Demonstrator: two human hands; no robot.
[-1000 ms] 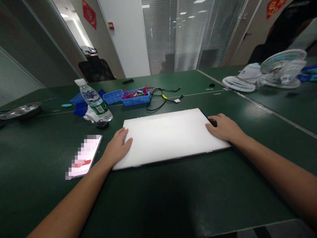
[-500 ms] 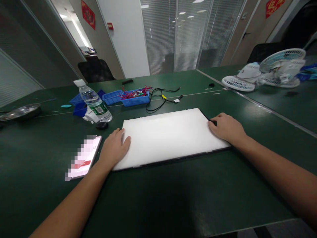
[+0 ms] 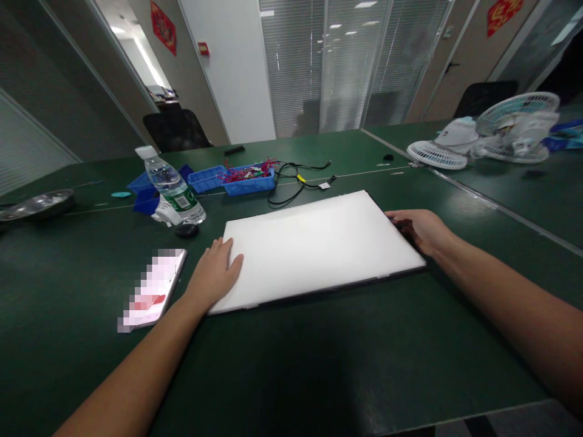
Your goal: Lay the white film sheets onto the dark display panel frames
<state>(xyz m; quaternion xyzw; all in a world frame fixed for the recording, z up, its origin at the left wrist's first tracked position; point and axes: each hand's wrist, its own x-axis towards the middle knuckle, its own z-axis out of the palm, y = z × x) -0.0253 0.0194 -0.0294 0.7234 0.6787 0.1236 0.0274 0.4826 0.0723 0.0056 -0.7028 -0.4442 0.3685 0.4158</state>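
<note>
A flat white rectangular panel (image 3: pixel 314 243) with a thin dark border lies before me on the dark green table, its right side slightly raised. My left hand (image 3: pixel 213 276) rests on the panel's left end, fingers stretched out along the edge and thumb apart on the white face. At the opposite end, my right hand (image 3: pixel 423 230) grips the right edge with curled fingers; their tips are partly hidden. Left of my left hand lies a phone (image 3: pixel 157 291) with a lit, partly pixelated screen.
Behind the panel are a water bottle (image 3: pixel 175 188), a black mouse (image 3: pixel 186 230), a blue tray (image 3: pixel 250 185) of red wires and a looped black cable (image 3: pixel 296 194). White fan parts (image 3: pixel 437 155) lie far right, a metal pan (image 3: pixel 39 206) far left.
My right hand has turned, its fingers now curled at the panel's edge instead of lying over it. The panel's right side has risen slightly. My left hand has barely moved.
</note>
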